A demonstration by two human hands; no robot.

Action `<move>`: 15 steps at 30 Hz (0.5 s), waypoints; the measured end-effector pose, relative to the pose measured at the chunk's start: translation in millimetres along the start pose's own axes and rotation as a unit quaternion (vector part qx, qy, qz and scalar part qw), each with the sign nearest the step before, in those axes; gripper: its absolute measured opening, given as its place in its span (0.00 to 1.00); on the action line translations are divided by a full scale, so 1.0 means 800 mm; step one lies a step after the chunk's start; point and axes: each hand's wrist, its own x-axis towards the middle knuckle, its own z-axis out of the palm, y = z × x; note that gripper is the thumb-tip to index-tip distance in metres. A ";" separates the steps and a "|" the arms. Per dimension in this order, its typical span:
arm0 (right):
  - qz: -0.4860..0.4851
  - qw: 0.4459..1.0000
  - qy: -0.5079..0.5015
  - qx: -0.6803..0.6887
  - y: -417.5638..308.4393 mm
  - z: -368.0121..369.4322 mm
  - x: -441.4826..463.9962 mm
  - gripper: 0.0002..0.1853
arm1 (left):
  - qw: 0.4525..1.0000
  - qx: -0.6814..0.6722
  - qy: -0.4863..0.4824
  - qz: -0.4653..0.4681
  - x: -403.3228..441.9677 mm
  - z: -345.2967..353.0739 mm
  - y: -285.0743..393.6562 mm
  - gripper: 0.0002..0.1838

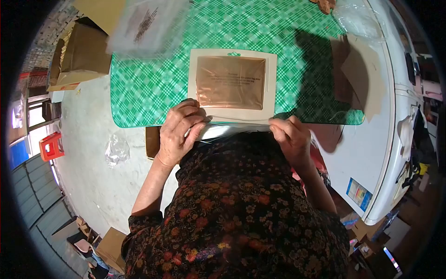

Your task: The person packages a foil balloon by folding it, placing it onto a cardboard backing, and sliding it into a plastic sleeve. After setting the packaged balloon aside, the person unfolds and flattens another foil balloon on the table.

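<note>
A cream card (232, 52) with a hanging slot at its top lies at the table's near edge. On it sits a flat copper-coloured packet (231, 88) printed with small dark text. Shiny clear plastic (218, 131) sticks out below the card toward my body, apparently the open end of a bag around it. My left hand (179, 130) pinches this plastic bag at the lower left corner, fingers touching the card. At the lower right corner, my right hand (292, 137) pinches the bag's edge between thumb and curled fingers.
The table (153, 93) has a green checked cover. A stack of clear bags (148, 23) lies at its far left, beside an open cardboard box (86, 51). Brown card sheets (357, 74) and crumpled plastic (357, 21) lie to the right, near a white appliance (367, 158).
</note>
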 end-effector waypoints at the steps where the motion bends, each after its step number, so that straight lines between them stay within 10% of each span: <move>1: 0.028 1.000 0.003 0.005 -0.005 0.000 0.000 0.07 | 1.000 -0.001 0.003 -0.001 0.001 0.001 0.000 0.08; 15: 0.165 0.979 -0.019 -0.117 -0.026 0.014 0.018 0.07 | 0.998 0.020 0.032 -0.059 0.023 0.001 -0.006 0.08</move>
